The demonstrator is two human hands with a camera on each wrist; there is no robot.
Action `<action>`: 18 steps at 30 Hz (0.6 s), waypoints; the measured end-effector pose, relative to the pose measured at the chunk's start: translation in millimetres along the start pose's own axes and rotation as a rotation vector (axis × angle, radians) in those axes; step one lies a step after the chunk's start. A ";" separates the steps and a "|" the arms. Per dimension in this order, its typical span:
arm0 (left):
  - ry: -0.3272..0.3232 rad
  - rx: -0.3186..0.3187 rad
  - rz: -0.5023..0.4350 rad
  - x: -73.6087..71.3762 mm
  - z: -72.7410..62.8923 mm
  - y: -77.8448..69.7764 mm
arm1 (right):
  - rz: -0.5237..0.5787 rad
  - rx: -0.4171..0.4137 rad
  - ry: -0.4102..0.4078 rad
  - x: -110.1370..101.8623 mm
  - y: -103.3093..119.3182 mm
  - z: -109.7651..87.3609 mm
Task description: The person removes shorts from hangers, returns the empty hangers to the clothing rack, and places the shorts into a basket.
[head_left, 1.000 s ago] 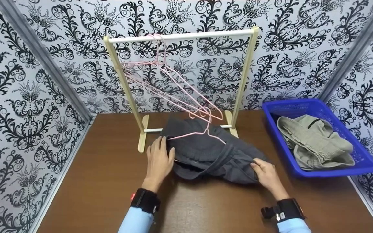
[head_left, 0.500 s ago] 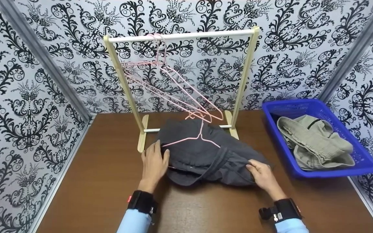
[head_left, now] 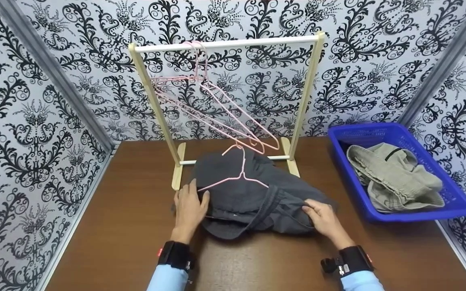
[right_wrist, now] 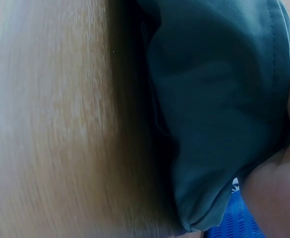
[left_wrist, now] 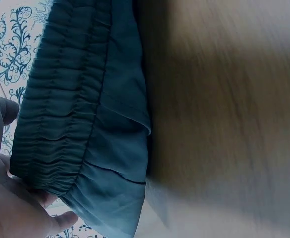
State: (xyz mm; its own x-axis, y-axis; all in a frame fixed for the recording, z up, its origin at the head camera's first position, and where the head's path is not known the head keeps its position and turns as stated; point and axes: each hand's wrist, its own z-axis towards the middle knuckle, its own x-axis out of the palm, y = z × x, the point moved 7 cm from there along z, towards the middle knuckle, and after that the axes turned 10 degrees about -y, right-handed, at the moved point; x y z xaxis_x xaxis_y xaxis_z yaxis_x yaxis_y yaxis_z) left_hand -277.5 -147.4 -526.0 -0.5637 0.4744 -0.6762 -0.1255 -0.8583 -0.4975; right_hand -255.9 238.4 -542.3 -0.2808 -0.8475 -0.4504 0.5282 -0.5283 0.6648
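Observation:
Dark grey pants (head_left: 289, 182) with a gathered elastic waistband (left_wrist: 65, 99) lie bunched on the table below a rack. Part of a pink hanger (head_left: 242, 176) sits inside the waist opening; its neck and hook stand out above the cloth. My left hand (head_left: 188, 208) grips the waist edge by the hanger's left arm, thumb on the near side. At the right, my right hand (head_left: 325, 218) pinches the cloth between thumb and fingers. In the right wrist view a fold of the pants (right_wrist: 219, 114) hangs beside that hand, whose fingertips are mostly hidden.
Behind the pants stands a wooden rack (head_left: 307, 89) with a white rail (head_left: 253, 42), where more pink hangers (head_left: 237, 107) hang to the left. A blue basket (head_left: 455, 194) on the right holds khaki clothing (head_left: 399, 173). Patterned walls enclose the brown table (head_left: 132, 226).
Both hands have shifted the pants and the hanger in them to the left and slightly nearer. The hanger's hook has swung to point left. The basket and rack stay put.

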 end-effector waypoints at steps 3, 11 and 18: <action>-0.010 0.004 0.004 -0.4 -1.3 1.9 | -0.006 0.005 0.005 1.1 -0.3 0.0; -0.008 -0.012 0.017 -1.1 -0.8 6.3 | -0.026 -0.016 -0.019 2.0 0.3 0.4; -0.062 -0.027 -0.026 -6.2 1.5 4.8 | -0.023 0.008 -0.071 -2.3 0.6 1.3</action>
State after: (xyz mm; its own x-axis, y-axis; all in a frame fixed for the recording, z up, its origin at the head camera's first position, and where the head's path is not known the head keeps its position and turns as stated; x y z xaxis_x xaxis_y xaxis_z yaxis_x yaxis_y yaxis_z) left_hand -275.8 -154.8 -523.3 -0.6100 0.4828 -0.6283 -0.1194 -0.8399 -0.5294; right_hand -256.0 239.9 -540.2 -0.3492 -0.8364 -0.4225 0.5145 -0.5480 0.6595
